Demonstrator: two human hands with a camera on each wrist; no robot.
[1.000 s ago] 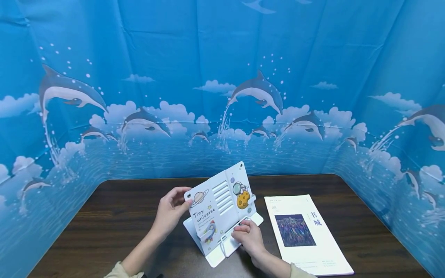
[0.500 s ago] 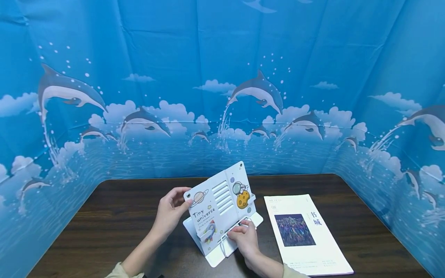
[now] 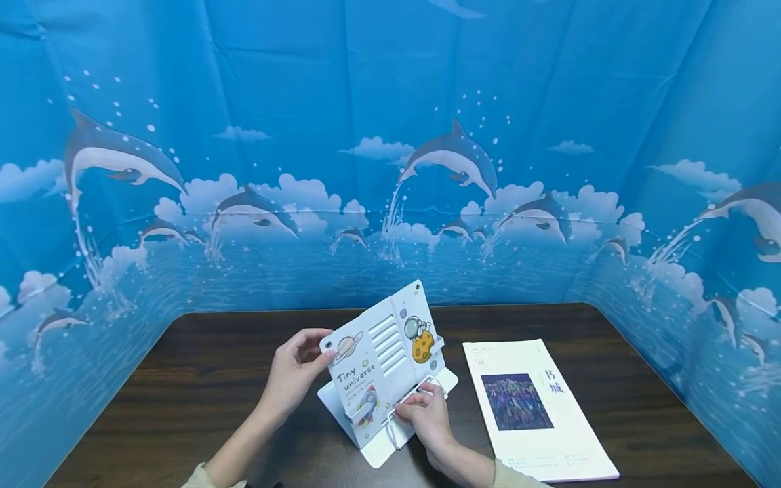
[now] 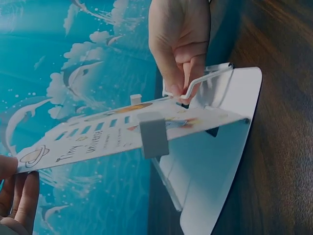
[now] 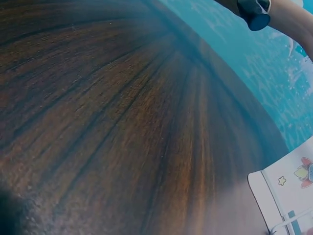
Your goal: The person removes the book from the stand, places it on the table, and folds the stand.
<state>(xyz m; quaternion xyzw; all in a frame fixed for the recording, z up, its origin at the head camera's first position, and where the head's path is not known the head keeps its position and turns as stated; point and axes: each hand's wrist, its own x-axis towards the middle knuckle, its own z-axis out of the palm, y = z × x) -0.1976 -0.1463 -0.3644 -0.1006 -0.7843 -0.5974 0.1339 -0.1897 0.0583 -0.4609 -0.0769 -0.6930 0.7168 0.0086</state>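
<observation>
A white book stand (image 3: 399, 376) printed with a planet, a rocket and an astronaut stands tilted back on the table in the head view. My left hand (image 3: 293, 373) pinches the upper left corner of its panel, thumb in front and fingers behind. Low at the front, my right hand (image 3: 430, 420) pinches the stand's white wire holder (image 4: 208, 77) between thumb and fingers, as the left wrist view shows from the side. Only a corner of the stand's printed panel (image 5: 281, 186) shows in the right wrist view, where that hand is almost wholly out of frame.
A white magazine (image 3: 549, 440) with a dark picture lies flat to the right of the stand. Beneath everything is a dark wooden table (image 3: 213, 379). A blue curtain (image 3: 293, 102) with dolphins surrounds its far edge and sides.
My right hand has shifted slightly left along the stand's front lip, its fingers still at the wire holder. My left hand keeps its grip on the corner.
</observation>
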